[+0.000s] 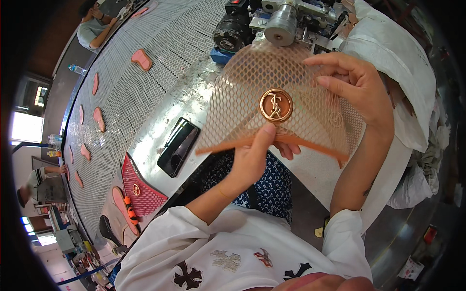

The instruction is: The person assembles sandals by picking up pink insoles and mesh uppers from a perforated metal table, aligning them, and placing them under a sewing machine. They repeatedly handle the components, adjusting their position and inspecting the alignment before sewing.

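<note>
Left fingers (290, 150) partly hidden behind tan mesh piece (233, 109), machine (280, 28) cut off by top edge

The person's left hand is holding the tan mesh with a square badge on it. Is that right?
Not quite: the badge is round, not square, as the head view shows. The left hand is indeed holding the tan mesh.

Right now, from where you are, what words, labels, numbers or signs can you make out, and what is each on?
I'm not copying lettering out, but marks show here:
Gold interlaced letters: on the round brown badge of the tan mesh piece.
Small gold badge on the red mesh piece: too small to read.
White repeating motifs: on the blue cloth.
Faint marks on the white sack: too small to read.
</note>
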A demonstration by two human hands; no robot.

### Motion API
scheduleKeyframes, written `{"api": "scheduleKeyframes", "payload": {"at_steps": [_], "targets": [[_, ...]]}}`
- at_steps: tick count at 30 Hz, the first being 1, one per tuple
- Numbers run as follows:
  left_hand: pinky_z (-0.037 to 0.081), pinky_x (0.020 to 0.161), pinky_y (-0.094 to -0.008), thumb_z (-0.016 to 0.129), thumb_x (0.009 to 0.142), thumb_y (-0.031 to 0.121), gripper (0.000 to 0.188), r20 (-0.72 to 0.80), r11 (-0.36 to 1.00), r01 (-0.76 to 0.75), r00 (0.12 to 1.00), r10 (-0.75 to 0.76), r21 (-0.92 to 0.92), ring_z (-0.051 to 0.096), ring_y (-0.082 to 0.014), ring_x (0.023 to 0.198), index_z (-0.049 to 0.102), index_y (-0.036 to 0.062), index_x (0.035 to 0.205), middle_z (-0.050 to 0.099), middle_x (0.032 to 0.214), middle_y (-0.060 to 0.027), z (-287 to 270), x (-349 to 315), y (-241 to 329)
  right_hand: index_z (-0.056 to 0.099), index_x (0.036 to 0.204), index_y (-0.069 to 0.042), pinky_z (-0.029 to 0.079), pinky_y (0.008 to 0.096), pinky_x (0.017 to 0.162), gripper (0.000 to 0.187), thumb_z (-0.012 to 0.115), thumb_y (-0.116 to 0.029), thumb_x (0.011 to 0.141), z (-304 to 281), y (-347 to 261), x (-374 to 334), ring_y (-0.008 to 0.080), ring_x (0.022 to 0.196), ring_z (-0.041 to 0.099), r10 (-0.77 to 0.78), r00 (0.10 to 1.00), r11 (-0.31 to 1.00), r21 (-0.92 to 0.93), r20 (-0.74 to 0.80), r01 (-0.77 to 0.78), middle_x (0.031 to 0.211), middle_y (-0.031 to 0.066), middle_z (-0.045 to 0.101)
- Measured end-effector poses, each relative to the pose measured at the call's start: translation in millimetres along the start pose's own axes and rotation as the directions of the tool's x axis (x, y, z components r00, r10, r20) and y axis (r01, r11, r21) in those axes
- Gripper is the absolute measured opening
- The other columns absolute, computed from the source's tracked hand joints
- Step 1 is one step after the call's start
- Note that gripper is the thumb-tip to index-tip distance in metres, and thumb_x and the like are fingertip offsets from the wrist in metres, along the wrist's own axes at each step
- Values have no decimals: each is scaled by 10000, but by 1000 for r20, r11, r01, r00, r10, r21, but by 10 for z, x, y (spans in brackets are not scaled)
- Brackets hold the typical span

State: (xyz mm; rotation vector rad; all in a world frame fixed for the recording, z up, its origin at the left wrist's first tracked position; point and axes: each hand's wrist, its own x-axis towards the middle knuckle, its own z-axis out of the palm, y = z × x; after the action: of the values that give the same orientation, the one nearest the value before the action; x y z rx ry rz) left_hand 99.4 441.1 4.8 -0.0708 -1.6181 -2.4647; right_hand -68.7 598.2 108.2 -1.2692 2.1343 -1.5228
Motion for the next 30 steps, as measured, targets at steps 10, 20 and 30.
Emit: {"api": "scheduleKeyframes", "payload": {"at_steps": [10,20,30], "targets": [[482,630,-306,175,1056,454,658,-150,994,-64,987,51,-87,587,-180,643,633,7,901,634,756,-111,398,168,-131,693,1153,-39,417,176,535,300,634,-230,929,-308,-84,-221,46,570,564,106,959,994,22,-261,-104,776,56,695],[426,563,-291,260,1054,405,489,-320,859,-81,942,-99,-505,499,-161,566,547,56,866,544,707,-70,362,179,-118,699,1120,-37,417,179,534,245,621,-188,943,87,-322,-188,39,583,560,79,991,996,-22,-109,-82,747,30,672],[455,599,-279,334,1048,455,519,-303,968,-167,927,219,187,606,-184,679,472,19,1294,666,938,-155,-502,-211,-108,635,1240,-57,519,279,659,413,712,-166,849,595,-521,-172,167,691,622,-23,958,991,-122,286,60,889,102,696]]}}
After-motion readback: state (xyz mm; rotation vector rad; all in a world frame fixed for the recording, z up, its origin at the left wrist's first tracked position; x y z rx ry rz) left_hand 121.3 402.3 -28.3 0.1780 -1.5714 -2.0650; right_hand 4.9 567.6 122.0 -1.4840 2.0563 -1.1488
